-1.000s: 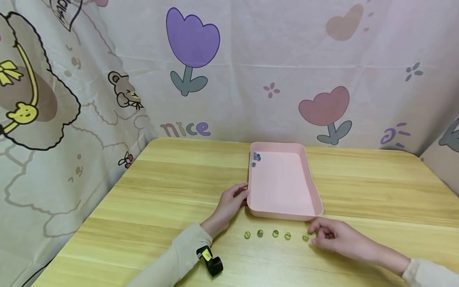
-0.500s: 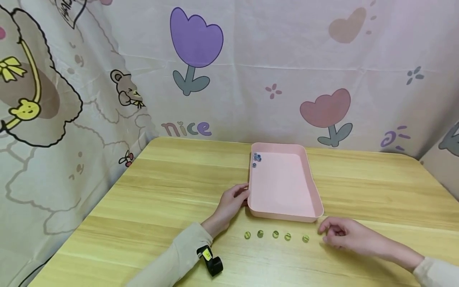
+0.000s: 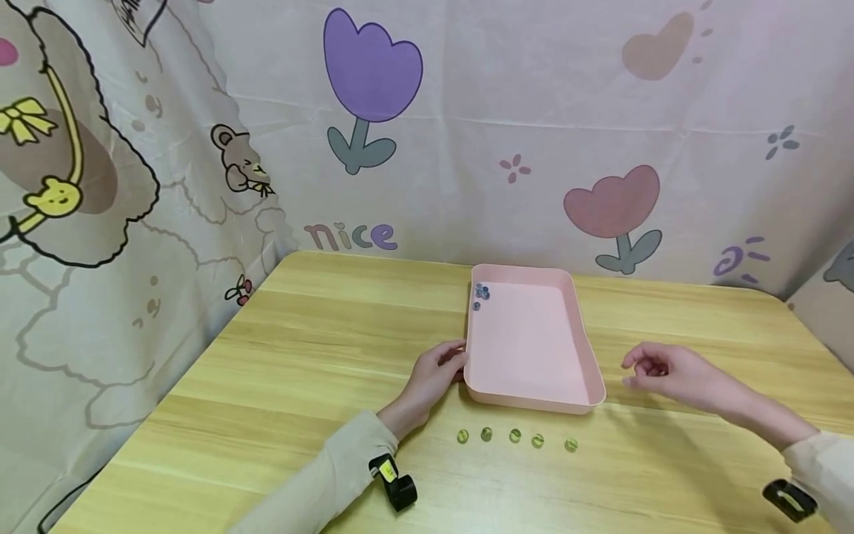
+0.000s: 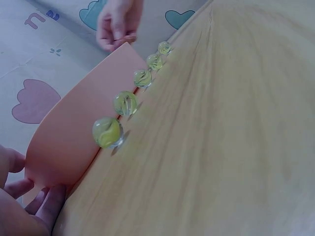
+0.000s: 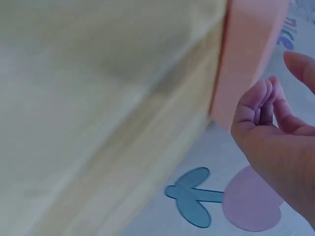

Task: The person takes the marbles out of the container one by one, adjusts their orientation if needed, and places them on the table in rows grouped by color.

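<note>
A pink rectangular tray [image 3: 534,348] lies on the table with several small blue marbles [image 3: 482,291] in its far left corner. My left hand [image 3: 428,382] touches the outside of the tray's left wall near the front corner. In the left wrist view its fingers [image 4: 49,206] press against that wall. Several clear marbles with yellow-green swirls, such as the nearest marble [image 4: 107,132], sit in a row before the tray's front wall. My right hand [image 3: 687,377] hovers above the table, right of the tray. Its fingers [image 5: 251,105] are loosely bent, thumb apart, holding nothing.
The wood-grain table [image 3: 320,341] stands against a patterned cloth [image 3: 454,193] at the back and left. Black wrist cameras, one of them a dark strapped unit [image 3: 396,486], sit on both sleeves. A dark cable [image 3: 67,497] runs beside the table's left edge.
My right hand has drawn away from the rightmost yellow-green marble, moving right and then up beside the tray. The left hand stays at the tray, and the marbles keep their places.
</note>
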Tool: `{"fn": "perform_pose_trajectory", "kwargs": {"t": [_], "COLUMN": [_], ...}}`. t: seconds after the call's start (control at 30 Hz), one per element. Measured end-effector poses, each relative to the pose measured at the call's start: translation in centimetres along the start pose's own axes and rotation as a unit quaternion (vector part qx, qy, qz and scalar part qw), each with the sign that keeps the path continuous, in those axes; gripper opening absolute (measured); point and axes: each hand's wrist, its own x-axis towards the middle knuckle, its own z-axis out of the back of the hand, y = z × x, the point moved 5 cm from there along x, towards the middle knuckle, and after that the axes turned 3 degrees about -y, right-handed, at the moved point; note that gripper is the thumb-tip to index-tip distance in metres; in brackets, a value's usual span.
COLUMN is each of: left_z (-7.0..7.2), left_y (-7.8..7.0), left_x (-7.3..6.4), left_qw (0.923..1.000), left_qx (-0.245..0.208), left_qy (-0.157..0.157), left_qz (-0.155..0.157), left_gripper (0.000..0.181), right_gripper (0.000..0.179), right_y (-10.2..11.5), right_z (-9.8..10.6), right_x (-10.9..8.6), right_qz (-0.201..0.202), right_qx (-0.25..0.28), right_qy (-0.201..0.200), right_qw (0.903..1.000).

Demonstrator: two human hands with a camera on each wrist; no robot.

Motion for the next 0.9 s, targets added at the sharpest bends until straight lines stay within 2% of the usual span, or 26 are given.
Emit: {"fn": "perform_pose_trajectory", "kwargs": {"t": [0.1, 0.27, 0.43, 0.67, 0.9], "left_z": [0.0, 0.0, 0.0, -0.1, -0.2], "left_y": [-0.1, -0.2, -0.2, 0.0, 0.1], "left_x": [-0.1, -0.1, -0.1, 0.0, 0.1], "left_qw": [1.0000, 1.0000, 1.0000, 1.0000, 1.0000], "left_qx": [-0.001, -0.003, -0.007, -0.001, 0.001], "left_qy": [0.000, 0.002, 0.001, 0.001, -0.002], "left_qz": [0.005, 0.001, 0.003, 0.007, 0.005], "left_gripper": [0.036, 0.037, 0.036, 0.035, 0.035], "right_gripper": [0.020, 0.021, 0.020, 0.023, 0.027], "right_y": [1.0, 2.6, 3.7, 4.7, 4.8], "right_z": [0.8, 1.0, 0.6, 0.2, -0.5], "right_x": [1.1, 3.2, 5.5, 8.2, 10.2], "right_qz": [-0.011, -0.011, 0.003, 0.001, -0.021], "right_qx": [-0.008, -0.005, 0.006, 0.021, 0.015], "right_qy": [-0.024, -0.035, -0.025, -0.007, -0.001], "right_qw": [0.9996, 0.9993, 0.9997, 0.9998, 0.9997]}}
